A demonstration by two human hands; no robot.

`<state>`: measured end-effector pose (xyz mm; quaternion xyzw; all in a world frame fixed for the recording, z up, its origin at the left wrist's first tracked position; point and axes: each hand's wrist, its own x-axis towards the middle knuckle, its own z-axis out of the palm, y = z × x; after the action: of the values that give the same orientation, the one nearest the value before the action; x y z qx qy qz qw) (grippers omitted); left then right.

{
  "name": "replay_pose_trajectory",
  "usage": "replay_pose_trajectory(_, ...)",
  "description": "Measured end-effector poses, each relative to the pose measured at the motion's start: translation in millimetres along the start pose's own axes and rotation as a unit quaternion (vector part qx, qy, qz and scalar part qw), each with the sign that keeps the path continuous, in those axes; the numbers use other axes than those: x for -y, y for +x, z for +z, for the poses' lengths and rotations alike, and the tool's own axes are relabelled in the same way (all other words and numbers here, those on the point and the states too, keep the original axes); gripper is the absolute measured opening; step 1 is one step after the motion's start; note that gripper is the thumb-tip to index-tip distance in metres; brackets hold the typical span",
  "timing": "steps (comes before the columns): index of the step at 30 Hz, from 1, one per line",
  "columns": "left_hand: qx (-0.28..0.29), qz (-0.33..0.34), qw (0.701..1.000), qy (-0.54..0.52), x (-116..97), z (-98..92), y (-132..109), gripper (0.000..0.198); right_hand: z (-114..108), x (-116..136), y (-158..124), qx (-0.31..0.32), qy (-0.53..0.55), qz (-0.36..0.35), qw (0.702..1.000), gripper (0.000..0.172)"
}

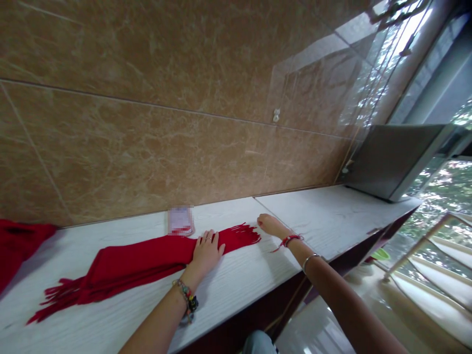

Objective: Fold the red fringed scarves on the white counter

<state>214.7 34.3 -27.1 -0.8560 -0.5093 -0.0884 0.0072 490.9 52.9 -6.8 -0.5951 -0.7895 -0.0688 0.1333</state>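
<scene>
A red scarf (pixel 140 260) lies folded lengthwise along the white countertop, with a fringe at each end. My left hand (pixel 207 251) rests flat on it near the right end, fingers stretched out and slightly apart. Just past the right fringe (pixel 248 235), my right hand (pixel 272 225) hovers or rests by the counter with its fingers curled closed. Whether anything is between those fingers is hidden. A small blurred card or packet (pixel 180 220) touches or lies close to the scarf's far edge.
More red cloth (pixel 20 246) lies at the far left. Brown tiled wall (pixel 165 147) runs behind the counter (pixel 236 273). A grey box-like appliance (pixel 396 160) stands at the right end, by the window. A metal rack (pixel 413 246) and green bowl (pixel 381 254) are lower right.
</scene>
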Motion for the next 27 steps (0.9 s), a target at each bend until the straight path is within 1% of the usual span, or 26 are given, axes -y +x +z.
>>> replay_pose_trajectory(2,0.002,-0.003,1.000,-0.004,-1.0,0.2,0.5,0.050,-7.2,0.2,0.4,-0.018,-0.004,0.017,1.000,0.021)
replay_pose_trajectory(3,-0.001,-0.004,1.000,-0.005,-1.6,0.0,0.3,0.050,-9.5,6.8,3.3,-0.028,-0.001,0.017,0.999,0.021)
replay_pose_trajectory(5,-0.015,-0.004,1.000,-0.003,-2.6,-1.3,-1.5,0.049,-9.3,30.2,12.3,-0.051,0.023,-0.010,0.998,0.022)
replay_pose_trajectory(8,-0.047,-0.012,0.999,0.009,-3.0,-5.7,-6.9,0.047,2.9,73.0,23.9,-0.084,0.084,-0.088,0.989,0.024)
replay_pose_trajectory(9,-0.055,-0.018,0.998,0.014,-2.6,-7.4,-8.9,0.046,9.3,84.4,25.3,-0.082,0.092,-0.109,0.986,0.027)
replay_pose_trajectory(11,-0.047,-0.031,0.998,0.021,-1.3,-10.2,-12.3,0.047,23.3,97.1,24.0,-0.049,0.079,-0.130,0.987,0.034)
replay_pose_trajectory(13,-0.016,-0.038,0.999,0.022,0.3,-11.6,-14.0,0.049,35.1,94.4,18.8,0.001,0.049,-0.138,0.989,0.040)
replay_pose_trajectory(15,0.019,-0.045,0.999,0.016,1.5,-11.8,-13.9,0.050,41.6,78.1,11.7,0.041,0.026,-0.118,0.992,0.043)
replay_pose_trajectory(18,0.042,-0.054,0.998,0.003,2.2,-10.7,-12.5,0.052,40.1,42.1,0.3,0.082,0.002,-0.037,0.996,0.046)
replay_pose_trajectory(20,0.040,-0.057,0.998,-0.003,2.1,-9.7,-12.0,0.051,33.9,22.3,-6.2,0.101,-0.011,0.015,0.995,0.046)
replay_pose_trajectory(21,0.034,-0.057,0.998,-0.003,1.9,-9.0,-11.9,0.051,30.1,16.5,-8.4,0.106,-0.017,0.032,0.994,0.046)
replay_pose_trajectory(22,0.025,-0.057,0.998,-0.001,1.5,-8.5,-11.9,0.051,26.3,14.2,-9.7,0.106,-0.019,0.045,0.993,0.046)
replay_pose_trajectory(24,0.006,-0.051,0.999,0.010,0.3,-8.3,-12.0,0.050,19.2,20.5,-9.0,0.090,-0.002,0.052,0.995,0.047)
replay_pose_trajectory(27,-0.034,-0.028,0.999,0.030,-1.9,-13.9,-13.2,0.049,12.1,50.5,-1.4,0.048,0.048,0.014,0.998,0.047)
